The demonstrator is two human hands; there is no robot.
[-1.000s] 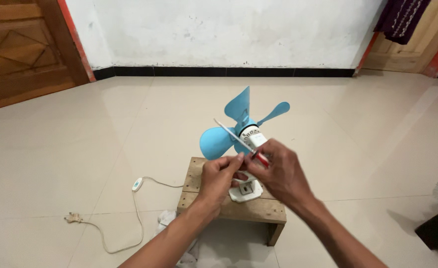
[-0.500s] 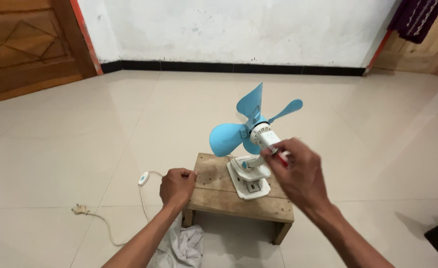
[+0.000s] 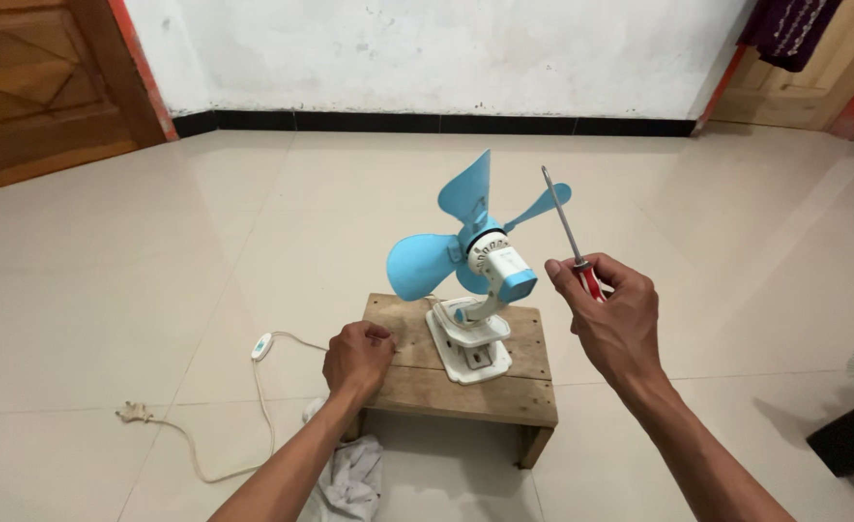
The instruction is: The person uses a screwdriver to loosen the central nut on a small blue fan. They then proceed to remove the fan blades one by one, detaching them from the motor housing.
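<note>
A small fan [image 3: 480, 266] with bare light-blue blades and a white motor housing stands on its white base on a low wooden stool [image 3: 523, 387]. My right hand [image 3: 615, 319] is raised to the right of the fan and grips a screwdriver [image 3: 567, 227] by its red handle, the metal shaft pointing up and away. My left hand [image 3: 357, 356] rests as a closed fist on the stool's left end, a little apart from the fan's base. Whether the fist holds anything is hidden.
The fan's white cord with an inline switch [image 3: 267, 345] and plug [image 3: 135, 414] trails over the tiled floor to the left. A crumpled white cloth [image 3: 349, 478] lies below the stool. A wooden door [image 3: 40, 87] stands far left, a dark object [image 3: 847, 435] at right.
Both hands were together at the fan's motor with the screwdriver. The left hand dropped to the stool's left end. The right hand pulled away right and lifted the screwdriver upright.
</note>
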